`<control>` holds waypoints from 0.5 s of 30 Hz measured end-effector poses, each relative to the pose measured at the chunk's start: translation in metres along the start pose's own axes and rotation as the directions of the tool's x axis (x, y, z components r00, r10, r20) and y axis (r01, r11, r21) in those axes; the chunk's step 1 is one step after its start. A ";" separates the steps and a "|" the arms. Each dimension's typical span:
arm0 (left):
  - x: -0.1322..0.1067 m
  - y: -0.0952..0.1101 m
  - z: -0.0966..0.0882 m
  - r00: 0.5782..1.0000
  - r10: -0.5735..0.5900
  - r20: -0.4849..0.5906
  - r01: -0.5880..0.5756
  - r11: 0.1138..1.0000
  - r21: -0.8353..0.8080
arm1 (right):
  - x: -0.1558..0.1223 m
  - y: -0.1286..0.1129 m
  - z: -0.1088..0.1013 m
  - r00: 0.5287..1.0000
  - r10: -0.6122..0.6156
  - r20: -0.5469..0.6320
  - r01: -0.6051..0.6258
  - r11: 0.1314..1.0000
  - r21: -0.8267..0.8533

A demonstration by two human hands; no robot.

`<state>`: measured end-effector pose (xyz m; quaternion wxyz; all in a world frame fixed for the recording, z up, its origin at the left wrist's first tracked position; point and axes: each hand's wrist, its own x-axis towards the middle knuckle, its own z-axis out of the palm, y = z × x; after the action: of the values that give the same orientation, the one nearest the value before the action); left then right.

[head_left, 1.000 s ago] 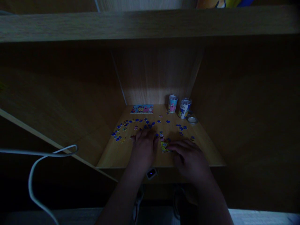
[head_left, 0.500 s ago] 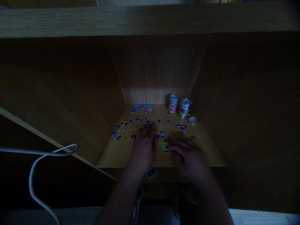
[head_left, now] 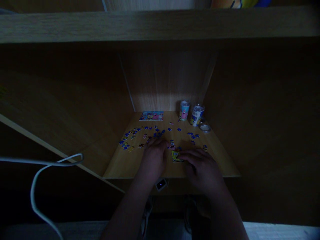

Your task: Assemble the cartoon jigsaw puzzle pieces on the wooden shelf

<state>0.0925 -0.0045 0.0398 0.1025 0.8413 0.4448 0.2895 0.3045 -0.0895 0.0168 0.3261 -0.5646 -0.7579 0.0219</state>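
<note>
A small patch of joined yellow puzzle pieces (head_left: 175, 155) lies near the front of the wooden shelf board. My right hand (head_left: 201, 163) has its fingertips on the patch's right side, the thumb tucked beneath the palm. To the left, my left hand (head_left: 155, 155) is closed, fingers curled down over the board; whatever is under them is hidden. Just above the patch, between the hands, is a pink-and-white puzzle piece (head_left: 172, 143). Loose puzzle pieces (head_left: 126, 141), many blue side up, curve round beyond my left hand. More blue pieces (head_left: 193, 135) lie beyond my right hand.
A finished-looking picture strip (head_left: 151, 116) lies at the back. Two printed cans (head_left: 184, 110) (head_left: 196, 115) stand back right, beside a round metal lid (head_left: 205, 128). Wooden side walls enclose the board. A thick shelf edge (head_left: 160, 26) crosses above; a white cable (head_left: 37, 200) hangs left.
My left hand's fingers have shifted slightly, and a dark piece to its left shows more fully. My right hand stays on the yellow patch. The camera view has tilted a little.
</note>
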 end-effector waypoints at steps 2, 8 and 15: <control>0.000 0.000 -0.002 1.000 -0.013 0.015 0.013 1.000 0.004 | 0.000 0.000 -0.001 1.000 0.002 -0.003 -0.002 1.000 -0.003; 0.000 0.002 -0.002 0.999 0.001 0.039 -0.002 0.999 0.032 | 0.000 0.000 0.000 1.000 -0.003 -0.011 0.003 1.000 -0.001; -0.001 0.001 0.000 0.999 -0.014 0.035 0.012 0.998 0.069 | -0.001 0.000 0.001 1.000 0.006 0.002 -0.006 1.000 -0.002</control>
<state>0.0929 -0.0055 0.0400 0.0831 0.8466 0.4580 0.2581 0.3043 -0.0897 0.0156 0.3247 -0.5671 -0.7566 0.0227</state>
